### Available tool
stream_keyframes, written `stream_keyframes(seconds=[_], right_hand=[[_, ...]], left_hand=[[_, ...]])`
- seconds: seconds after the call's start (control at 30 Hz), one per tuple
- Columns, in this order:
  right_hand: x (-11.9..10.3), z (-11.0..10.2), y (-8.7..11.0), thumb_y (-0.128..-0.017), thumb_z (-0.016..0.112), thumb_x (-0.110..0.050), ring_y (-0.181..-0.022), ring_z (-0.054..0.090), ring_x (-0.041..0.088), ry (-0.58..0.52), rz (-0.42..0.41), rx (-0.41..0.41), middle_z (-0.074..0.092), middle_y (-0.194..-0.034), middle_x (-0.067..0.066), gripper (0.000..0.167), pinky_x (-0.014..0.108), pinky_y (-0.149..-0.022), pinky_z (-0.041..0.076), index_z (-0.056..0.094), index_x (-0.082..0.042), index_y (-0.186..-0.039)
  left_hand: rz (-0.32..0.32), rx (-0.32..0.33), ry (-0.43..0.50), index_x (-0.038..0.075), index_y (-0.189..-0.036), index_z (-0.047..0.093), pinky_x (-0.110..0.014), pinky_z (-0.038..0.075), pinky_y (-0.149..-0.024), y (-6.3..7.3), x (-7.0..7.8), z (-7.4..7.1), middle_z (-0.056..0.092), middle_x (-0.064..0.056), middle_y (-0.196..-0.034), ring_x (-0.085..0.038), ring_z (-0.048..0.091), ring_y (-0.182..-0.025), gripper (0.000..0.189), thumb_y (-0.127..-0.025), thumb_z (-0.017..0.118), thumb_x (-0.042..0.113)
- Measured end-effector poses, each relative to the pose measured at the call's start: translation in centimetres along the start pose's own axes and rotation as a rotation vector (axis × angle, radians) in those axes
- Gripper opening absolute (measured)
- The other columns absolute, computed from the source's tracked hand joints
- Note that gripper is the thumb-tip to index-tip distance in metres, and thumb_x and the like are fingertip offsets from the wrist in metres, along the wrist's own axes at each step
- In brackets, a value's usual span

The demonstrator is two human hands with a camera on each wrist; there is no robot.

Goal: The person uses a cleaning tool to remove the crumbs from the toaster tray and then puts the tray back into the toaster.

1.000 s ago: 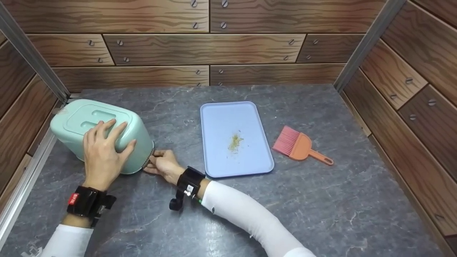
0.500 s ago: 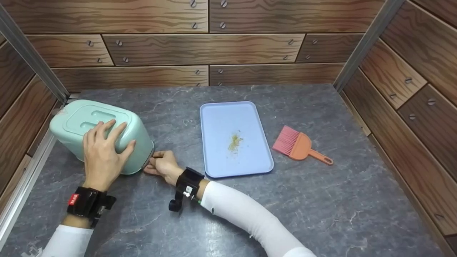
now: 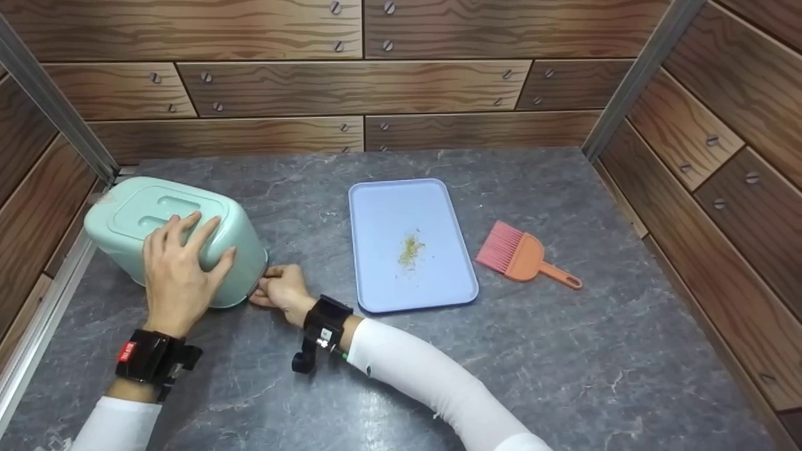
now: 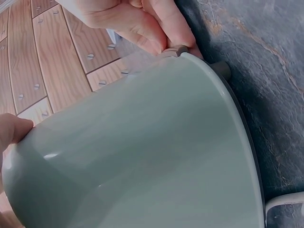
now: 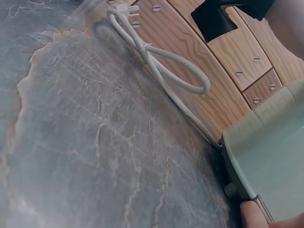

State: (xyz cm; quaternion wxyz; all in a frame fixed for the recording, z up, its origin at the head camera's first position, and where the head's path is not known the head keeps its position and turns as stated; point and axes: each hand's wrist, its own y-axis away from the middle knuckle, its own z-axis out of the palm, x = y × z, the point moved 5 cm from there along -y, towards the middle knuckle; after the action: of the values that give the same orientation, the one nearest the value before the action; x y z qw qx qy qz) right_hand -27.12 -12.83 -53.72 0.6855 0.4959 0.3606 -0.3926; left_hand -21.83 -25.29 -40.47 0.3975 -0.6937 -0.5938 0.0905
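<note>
A mint-green toaster (image 3: 241,216) with two long recesses on top and small dark feet stands at the left of the table. My left hand (image 3: 178,275) grips it from above, fingers spread over the top and thumb against its side. At the toaster's lower edge, on the end nearer the middle, my right hand (image 3: 285,291) pinches the narrow end of a crumb tray (image 4: 175,51) between thumb and fingers. The right wrist view catches those fingertips (image 5: 254,216) beside the piece's metal edge. Most of the crumb tray is hidden under the toaster.
A blue tray (image 3: 401,207) holds yellowish crumbs (image 3: 411,250). Right of it lies an orange brush (image 3: 526,258) with pink bristles. A white power cord (image 5: 166,83) with its plug trails from the toaster toward a wood-patterned wall. Metal rails edge the left side.
The dark strip at the toaster's lower edge by the right fingers shows less than before. Both hands keep their places on the toaster; the head view has shifted slightly.
</note>
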Motion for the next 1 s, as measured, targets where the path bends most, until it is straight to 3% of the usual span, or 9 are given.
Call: stream_keyframes(seconds=[0.3, 0.57, 0.77, 1.0], right_hand=[[-0.1, 0.3, -0.1, -0.093, 0.053, 0.017, -0.08, 0.077, 0.024, -0.002, 0.006, -0.001, 0.073, -0.088, 0.014, 0.027, 0.035, -0.08, 0.069, 0.064, 0.011, -0.117], [-0.2, -0.5, -0.1, -0.097, 0.058, 0.01, -0.077, 0.074, 0.019, -0.023, 0.045, -0.071, 0.065, -0.087, 0.009, 0.032, 0.035, -0.086, 0.068, 0.059, 0.013, -0.129], [-0.8, -1.5, 0.7, -0.097, 0.065, 0.003, -0.088, 0.08, 0.024, 0.076, -0.013, -0.079, 0.077, -0.097, 0.017, 0.024, 0.03, -0.08, 0.068, 0.067, 0.007, -0.121], [-2.3, -4.3, 2.2, -0.1, 0.066, -0.005, -0.094, 0.08, 0.021, 0.165, -0.115, -0.149, 0.079, -0.112, 0.022, 0.033, 0.031, -0.084, 0.068, 0.064, 0.005, -0.132]], left_hand=[[0.01, 0.011, 0.008, 0.004, -0.132, 0.07, -0.068, 0.033, -0.12, -0.1, -0.1, -0.1, 0.063, -0.028, -0.139, -0.056, 0.049, -0.136, 0.051, -0.086, 0.085, 0.019], [0.002, 0.006, 0.009, 0.004, -0.134, 0.068, -0.066, 0.03, -0.124, 0.2, -0.2, 0.2, 0.06, -0.029, -0.143, -0.057, 0.046, -0.138, 0.052, -0.088, 0.083, 0.02], [0.015, -0.016, 0.008, 0.003, -0.137, 0.065, -0.069, 0.027, -0.125, 0.2, -0.3, 0.1, 0.057, -0.03, -0.145, -0.056, 0.045, -0.14, 0.054, -0.09, 0.082, 0.023], [-0.006, -0.05, 0.026, 0.0, -0.141, 0.061, -0.075, 0.019, -0.127, 0.1, 0.3, 0.0, 0.055, -0.031, -0.147, -0.056, 0.043, -0.143, 0.061, -0.091, 0.082, 0.028]])
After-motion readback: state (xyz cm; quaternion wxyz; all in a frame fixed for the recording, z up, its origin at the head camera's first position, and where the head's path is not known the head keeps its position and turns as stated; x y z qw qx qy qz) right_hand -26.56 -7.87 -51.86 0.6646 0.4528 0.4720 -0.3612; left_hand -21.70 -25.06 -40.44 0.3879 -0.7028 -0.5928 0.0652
